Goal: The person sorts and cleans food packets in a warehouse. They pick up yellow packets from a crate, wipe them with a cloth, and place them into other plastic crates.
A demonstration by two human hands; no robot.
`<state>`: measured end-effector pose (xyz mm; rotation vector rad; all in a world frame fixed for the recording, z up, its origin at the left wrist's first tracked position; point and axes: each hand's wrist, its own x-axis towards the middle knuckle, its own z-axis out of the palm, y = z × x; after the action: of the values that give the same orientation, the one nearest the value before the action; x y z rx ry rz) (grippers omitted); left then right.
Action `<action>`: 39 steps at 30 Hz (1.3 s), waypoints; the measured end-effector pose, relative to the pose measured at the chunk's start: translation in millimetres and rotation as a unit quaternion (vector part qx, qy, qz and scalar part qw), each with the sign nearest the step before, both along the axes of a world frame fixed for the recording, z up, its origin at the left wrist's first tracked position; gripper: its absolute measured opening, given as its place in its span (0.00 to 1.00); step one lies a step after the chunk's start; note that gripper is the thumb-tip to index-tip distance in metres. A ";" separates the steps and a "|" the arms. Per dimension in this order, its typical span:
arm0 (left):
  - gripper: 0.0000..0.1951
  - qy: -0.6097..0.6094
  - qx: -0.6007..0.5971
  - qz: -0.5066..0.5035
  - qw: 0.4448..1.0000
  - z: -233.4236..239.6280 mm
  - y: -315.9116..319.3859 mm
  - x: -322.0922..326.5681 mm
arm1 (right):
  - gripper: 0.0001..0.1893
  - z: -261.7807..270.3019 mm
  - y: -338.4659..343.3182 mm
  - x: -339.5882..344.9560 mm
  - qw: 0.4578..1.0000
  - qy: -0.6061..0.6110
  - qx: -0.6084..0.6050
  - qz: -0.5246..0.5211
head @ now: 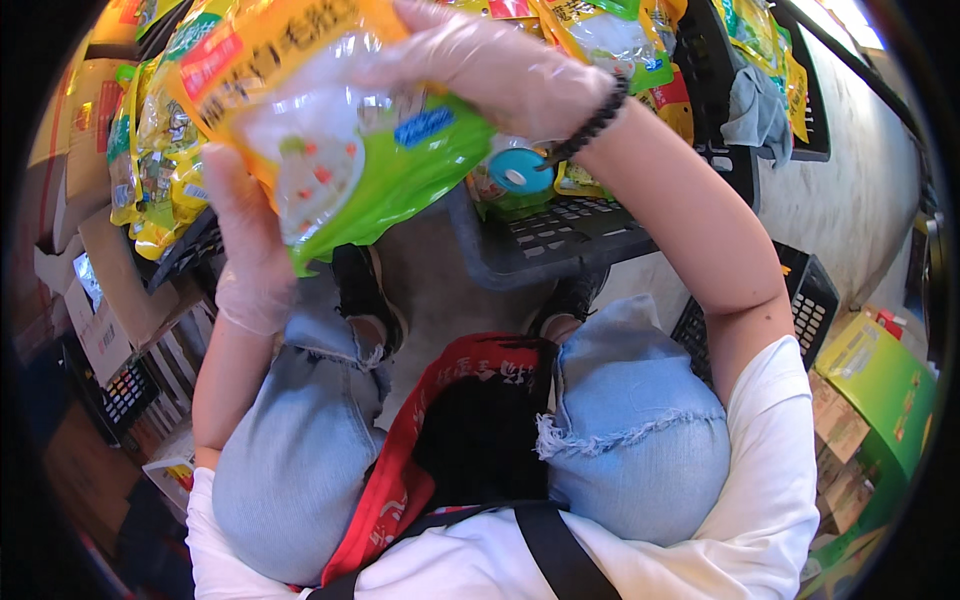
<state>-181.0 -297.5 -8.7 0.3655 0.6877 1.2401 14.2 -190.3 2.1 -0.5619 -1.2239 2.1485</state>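
Note:
Between my hands is a large yellow and green plastic food pouch (330, 127), raised in front of me. It bears writing and a picture of a bowl of food. My left hand (251, 240), in a clear thin glove, holds its lower left edge with the thumb up along the side. Also gloved, my right hand (502, 71) grips the pouch's upper right side; the fingertips are partly blurred. On that wrist is a black cord band with a turquoise round tag (521, 171). Behind the pouch stands a black plastic crate (540, 244) holding more such pouches.
More pouches (161, 161) are heaped at the left beside cardboard boxes (112, 277). A grey cloth (757, 112) hangs over a black crate at the upper right. A green carton (877, 382) stands at the right. My knees and a red and black apron (450, 405) are below.

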 end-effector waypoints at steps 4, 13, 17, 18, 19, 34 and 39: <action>0.28 0.083 -0.101 0.049 0.990 -25.1 -5.6 1.9 | 0.22 -15.0 1.4 20.1 0.969 -0.209 0.119 0.058; 0.25 0.045 -0.140 0.033 0.989 -17.0 -11.5 8.3 | 0.11 -125.6 -13.8 39.9 0.647 -0.575 0.396 0.306; 0.25 0.025 -0.120 0.015 0.992 -18.9 -9.0 6.5 | 0.13 -142.9 -19.1 33.7 0.614 -0.594 0.445 0.268; 0.25 0.019 -0.118 0.018 0.993 -18.9 -12.0 5.5 | 0.13 -142.2 -20.9 31.9 0.629 -0.592 0.441 0.243; 0.25 0.020 -0.118 0.015 0.993 -19.0 -12.9 5.8 | 0.13 -141.9 -20.3 33.4 0.643 -0.591 0.436 0.217; 0.39 -0.043 -0.003 -0.039 0.998 -14.6 -25.6 -1.0 | 0.10 100.1 -26.3 1.3 0.916 -0.328 0.232 0.020; 0.43 -0.088 -0.026 -0.073 0.993 -15.5 -30.7 -9.9 | 0.11 66.8 -20.9 -18.3 0.888 -0.310 0.340 -0.009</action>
<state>-190.9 -328.2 -24.3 0.2555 0.5312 1.0990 -4.1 -211.2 68.9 -0.9527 -2.1649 1.3773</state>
